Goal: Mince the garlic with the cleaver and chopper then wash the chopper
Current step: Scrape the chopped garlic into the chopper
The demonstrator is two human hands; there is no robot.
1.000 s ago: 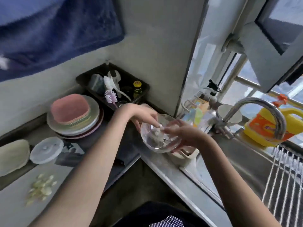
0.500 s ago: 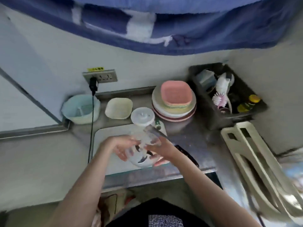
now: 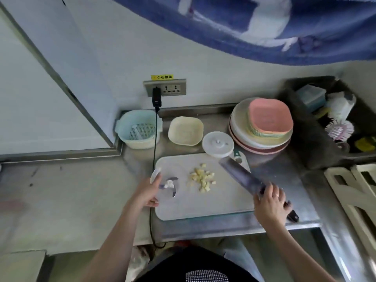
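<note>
A pile of chopped garlic lies in the middle of the white cutting board. The clear chopper bowl, with its blade inside, stands on the board's left part. My left hand curls around the bowl's left side. The cleaver lies slanted across the board's right edge, its dark handle toward me. My right hand rests on the cleaver where blade meets handle, fingers over it. The chopper's white lid sits behind the board.
Behind the board stand a pale blue colander, a cream bowl and a stack of plates. A black cord hangs from the wall socket past the board's left edge. A dark tray of brushes is at right.
The view swung from the sink to the counter. Both hands carried the clear chopper bowl over and set it on the board. My right hand left it and went to the cleaver.
</note>
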